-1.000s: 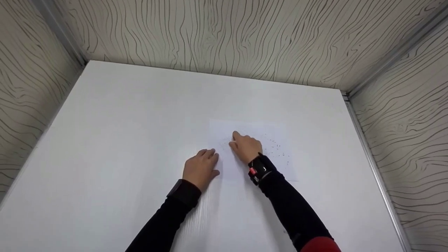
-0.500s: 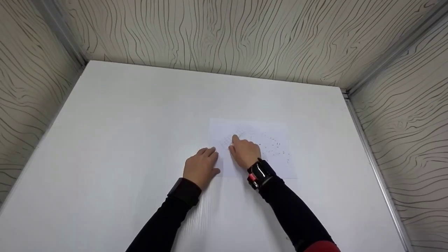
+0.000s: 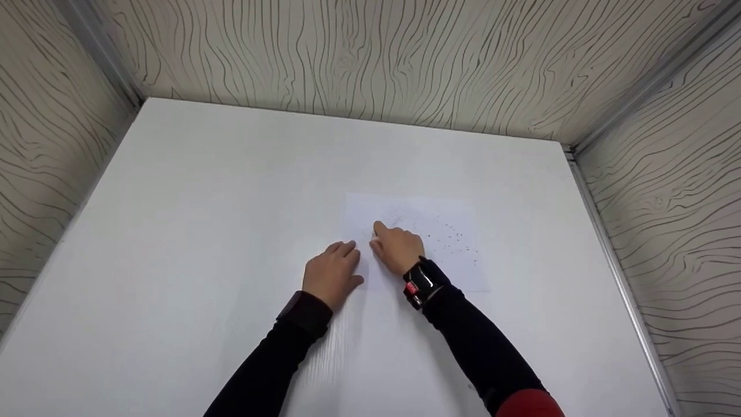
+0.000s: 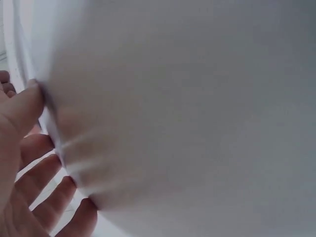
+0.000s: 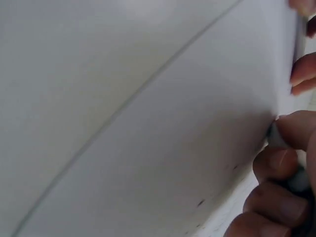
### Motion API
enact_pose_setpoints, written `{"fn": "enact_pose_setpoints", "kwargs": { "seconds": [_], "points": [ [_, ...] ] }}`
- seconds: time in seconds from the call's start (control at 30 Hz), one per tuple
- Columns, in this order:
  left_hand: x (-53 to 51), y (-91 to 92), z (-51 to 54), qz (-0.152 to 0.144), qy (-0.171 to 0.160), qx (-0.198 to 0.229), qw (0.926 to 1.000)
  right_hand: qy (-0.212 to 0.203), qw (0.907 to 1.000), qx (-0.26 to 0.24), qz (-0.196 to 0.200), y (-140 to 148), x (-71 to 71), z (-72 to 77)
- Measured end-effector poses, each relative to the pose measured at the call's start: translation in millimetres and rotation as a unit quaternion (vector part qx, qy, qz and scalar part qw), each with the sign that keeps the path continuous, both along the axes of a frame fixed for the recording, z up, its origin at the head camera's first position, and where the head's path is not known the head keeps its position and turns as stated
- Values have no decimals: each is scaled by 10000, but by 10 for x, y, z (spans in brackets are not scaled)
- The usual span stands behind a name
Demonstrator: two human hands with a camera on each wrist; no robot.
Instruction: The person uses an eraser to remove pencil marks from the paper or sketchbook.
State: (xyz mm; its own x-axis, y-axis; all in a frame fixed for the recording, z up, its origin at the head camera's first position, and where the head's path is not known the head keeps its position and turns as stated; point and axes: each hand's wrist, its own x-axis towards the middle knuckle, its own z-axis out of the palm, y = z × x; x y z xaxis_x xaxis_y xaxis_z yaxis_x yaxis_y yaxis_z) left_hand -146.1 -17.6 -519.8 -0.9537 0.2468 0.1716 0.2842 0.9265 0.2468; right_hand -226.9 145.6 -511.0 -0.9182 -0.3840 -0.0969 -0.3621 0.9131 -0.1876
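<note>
A white sheet of paper (image 3: 457, 275) lies on the white table, with faint grey pencil lines (image 3: 396, 218) near its top and dark crumbs (image 3: 451, 237) scattered over its right half. My right hand (image 3: 399, 250) pinches a small eraser (image 5: 277, 138) between thumb and curled fingers, its dark-smudged tip against the paper. Most of the eraser is hidden by the fingers. At the sheet's left edge rests my left hand (image 3: 331, 277), fingers loosely extended and fingertips touching the surface; it grips nothing. In the left wrist view, the left hand's fingers are spread apart.
The broad white table (image 3: 202, 231) surrounds the paper. Wood-patterned panels (image 3: 347, 58) rise behind it and on both sides, joined by grey metal corner strips. A small dark speck lies beside the right forearm.
My right hand has shifted slightly down and to the left across the paper with the eraser. The left hand has stayed almost still at the sheet's edge.
</note>
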Motion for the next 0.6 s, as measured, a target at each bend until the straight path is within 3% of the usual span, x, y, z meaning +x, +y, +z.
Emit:
{"fn": "enact_pose_setpoints", "kwargs": {
  "seconds": [0.13,0.37,0.6],
  "points": [
    [-16,7,-21,-19,68,-68,10000,310,9984,171,-442,37,-37,4],
    [-1,7,-39,-35,141,-159,9998,-143,9998,-110,27,-37,32,-4],
    [-14,35,19,-22,128,-330,9994,167,9989,-36,-444,93,-116,8]
  ]
}}
